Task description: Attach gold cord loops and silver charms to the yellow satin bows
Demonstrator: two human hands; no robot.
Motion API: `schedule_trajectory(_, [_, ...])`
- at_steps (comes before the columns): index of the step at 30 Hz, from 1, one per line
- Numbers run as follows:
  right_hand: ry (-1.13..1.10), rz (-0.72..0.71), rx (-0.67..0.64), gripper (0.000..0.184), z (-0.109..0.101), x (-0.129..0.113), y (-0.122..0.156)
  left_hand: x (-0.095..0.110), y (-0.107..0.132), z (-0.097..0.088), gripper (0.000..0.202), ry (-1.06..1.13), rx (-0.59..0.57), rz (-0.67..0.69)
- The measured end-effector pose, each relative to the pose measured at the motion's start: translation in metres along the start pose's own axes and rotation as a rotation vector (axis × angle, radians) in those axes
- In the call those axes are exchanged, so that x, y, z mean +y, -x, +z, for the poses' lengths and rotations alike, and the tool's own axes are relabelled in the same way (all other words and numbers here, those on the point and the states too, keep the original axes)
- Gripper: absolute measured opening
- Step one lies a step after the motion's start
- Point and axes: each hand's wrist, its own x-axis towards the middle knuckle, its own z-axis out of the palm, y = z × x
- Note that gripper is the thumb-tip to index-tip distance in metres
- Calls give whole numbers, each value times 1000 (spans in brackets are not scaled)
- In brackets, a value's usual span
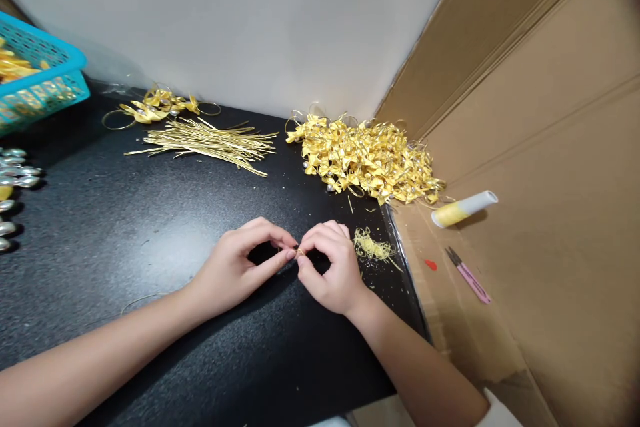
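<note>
Fingertips meet above the black table [220, 347], where my left hand [240, 253] and my right hand [333, 267] pinch a thin gold strand [300, 252] between them. The fingers cover most of it, so its full shape is hidden. Just right of my right hand lies a tangle of pale yellow thread scraps [373, 245]. Beyond the hands is a heap of yellow ribbon bows with gold loops and silver beads [367, 157]. A loose bundle of gold cord lengths [210, 143] lies farther left. Beside my left forearm a thin curved strand [143, 298] shows.
A turquoise basket [70, 57] holds yellow pieces at the far left, with silver beads [20, 180] below it. Several bows [160, 103] lie by the wall. On cardboard at right are a thread spool [465, 209], pink thread snips [469, 275] and a red scrap [431, 265].
</note>
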Motion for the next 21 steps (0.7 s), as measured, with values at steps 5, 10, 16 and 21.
schedule_trajectory(5, [-31,20,1,17,1,2,-1,-2,2,1,4,-33,6,76])
schedule_trajectory(10, [-97,45,3,18,1,4,-1,-4,2,1,5,-50,1,103])
schedule_trajectory(16, [-206,93,-14,20,0,4,-3,-2,1,0,2,-83,30,93])
schedule_trajectory(21, [-265,112,-32,20,0,5,-4,0,1,-1,2,-111,65,90])
